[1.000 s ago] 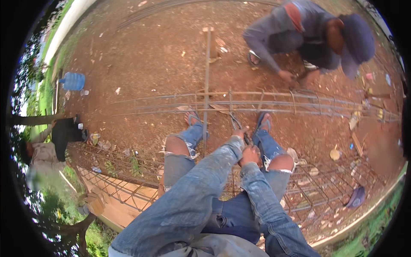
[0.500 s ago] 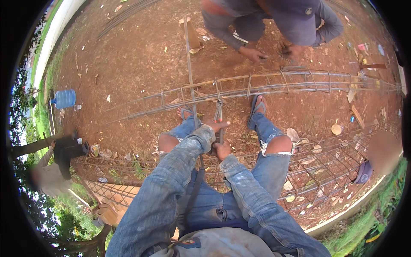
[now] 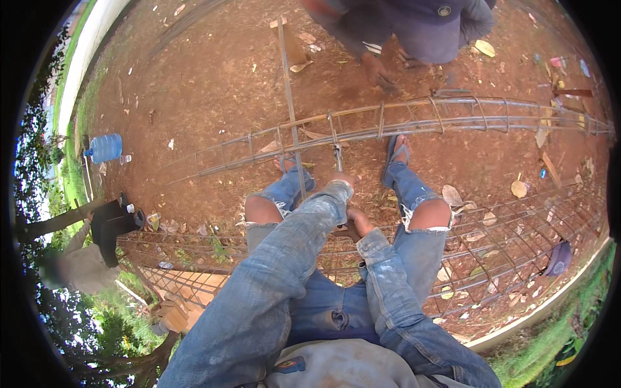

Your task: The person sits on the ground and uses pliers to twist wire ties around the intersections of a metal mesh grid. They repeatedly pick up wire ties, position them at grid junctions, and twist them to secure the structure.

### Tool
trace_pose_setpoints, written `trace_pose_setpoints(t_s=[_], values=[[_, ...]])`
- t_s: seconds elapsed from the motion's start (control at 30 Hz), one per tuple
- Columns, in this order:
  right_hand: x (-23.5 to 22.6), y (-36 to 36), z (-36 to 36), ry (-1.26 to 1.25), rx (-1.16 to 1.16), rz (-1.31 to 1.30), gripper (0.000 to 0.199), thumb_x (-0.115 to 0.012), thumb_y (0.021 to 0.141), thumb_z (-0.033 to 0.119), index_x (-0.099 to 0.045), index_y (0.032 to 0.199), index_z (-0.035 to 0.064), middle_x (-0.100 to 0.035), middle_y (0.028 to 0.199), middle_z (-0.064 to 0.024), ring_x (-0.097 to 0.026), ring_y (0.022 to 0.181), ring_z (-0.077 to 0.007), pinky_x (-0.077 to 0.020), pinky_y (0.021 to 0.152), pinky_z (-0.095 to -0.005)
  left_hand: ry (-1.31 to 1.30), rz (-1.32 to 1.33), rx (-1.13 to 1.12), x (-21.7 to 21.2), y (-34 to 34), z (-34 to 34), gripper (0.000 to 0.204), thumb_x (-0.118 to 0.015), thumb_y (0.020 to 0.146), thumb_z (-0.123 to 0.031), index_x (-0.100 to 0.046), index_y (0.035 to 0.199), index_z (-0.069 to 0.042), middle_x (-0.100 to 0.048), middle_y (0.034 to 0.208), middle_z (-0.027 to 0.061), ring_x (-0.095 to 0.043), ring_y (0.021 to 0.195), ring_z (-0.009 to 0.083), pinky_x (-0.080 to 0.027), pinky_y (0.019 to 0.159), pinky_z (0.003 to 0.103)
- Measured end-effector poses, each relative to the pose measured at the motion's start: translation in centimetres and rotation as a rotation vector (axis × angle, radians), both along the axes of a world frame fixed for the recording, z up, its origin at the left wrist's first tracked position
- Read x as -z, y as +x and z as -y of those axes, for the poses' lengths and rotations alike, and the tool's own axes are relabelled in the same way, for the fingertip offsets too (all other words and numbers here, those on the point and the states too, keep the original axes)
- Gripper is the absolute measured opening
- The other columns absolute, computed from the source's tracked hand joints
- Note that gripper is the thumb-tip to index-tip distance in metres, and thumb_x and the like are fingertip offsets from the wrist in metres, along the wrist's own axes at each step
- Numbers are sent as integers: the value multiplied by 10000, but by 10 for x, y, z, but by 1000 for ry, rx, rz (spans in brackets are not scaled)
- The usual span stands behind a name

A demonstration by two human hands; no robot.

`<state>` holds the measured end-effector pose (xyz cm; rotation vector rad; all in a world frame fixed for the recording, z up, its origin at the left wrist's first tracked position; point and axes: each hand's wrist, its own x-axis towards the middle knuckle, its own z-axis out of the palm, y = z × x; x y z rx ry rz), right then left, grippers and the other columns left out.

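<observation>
Nearest the camera, two forearms in worn denim sleeves reach forward over bent knees in ripped jeans. The right hand (image 3: 358, 223) sits low between the knees, fingers curled; it seems to be clenched around a dark handle, though the sleeve and the small view make that hard to confirm. The left hand (image 3: 341, 179) is farther out, mostly hidden behind its own cuff, so I cannot tell whether it is clenched or released; a short metal tool (image 3: 337, 156) sticks up just beyond it, its tip reaching the long rebar cage (image 3: 401, 123).

That cage lies on the red dirt ground (image 3: 213, 84) just past the sandalled feet, running from left to right with its stirrups spaced along the bars. A single straight bar (image 3: 289, 90) crosses it and runs away from the camera. A second mesh of bars (image 3: 517, 233) lies to the right of the legs.

Beyond the cage another person (image 3: 414, 26) crouches, one hand down near the bars. Far left, a blue water jug (image 3: 105, 147) lies on the ground.
</observation>
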<state>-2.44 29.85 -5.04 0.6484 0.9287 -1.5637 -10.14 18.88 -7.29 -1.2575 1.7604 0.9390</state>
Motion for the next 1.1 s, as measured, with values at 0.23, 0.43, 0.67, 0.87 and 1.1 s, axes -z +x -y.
trace_pose_setpoints(t_s=[0.23,0.43,0.67,0.87,1.1], values=[[-32,-8,31,290,-312,-305,326,-550,854,227,-528,1090,3,-638,894,-148,-628,870,-265,-495,718,-387,-13,66,40,-26,0,21,749,-709,693,-501,-505,1173,37,-579,1121,222,-569,1041,300,-447,871,392],[0,5,41,-737,436,391,379,-561,878,334,-516,1107,35,-647,872,-119,-651,782,-235,-538,658,-377,583,-93,-471,-63,5,65,631,-673,721,-506,-569,1094,-9,-615,964,151,-592,925,241,-468,795,421],[-37,-12,33,-613,426,445,501,-585,702,65,-461,1185,16,-566,1096,-151,-556,1001,-271,-453,860,-427,88,158,285,-64,-6,61,681,-722,686,-483,-510,1072,36,-607,997,163,-599,892,277,-479,795,367],[-78,16,20,-22,-7,-383,408,-581,731,75,-498,1123,-5,-610,950,-110,-615,827,-193,-494,732,-349,139,-435,-4,-121,76,26,633,-651,775,-480,-488,1067,57,-592,937,130,-587,855,237,-476,785,358],[-222,43,-83,-437,-301,-410,187,-497,872,96,-493,1025,-12,-626,885,-137,-628,827,-218,-501,774,-357,-148,-1282,-77,-225,146,30,392,-585,831,-227,-506,1122,24,-564,1109,165,-570,1008,296,-444,877,376]])
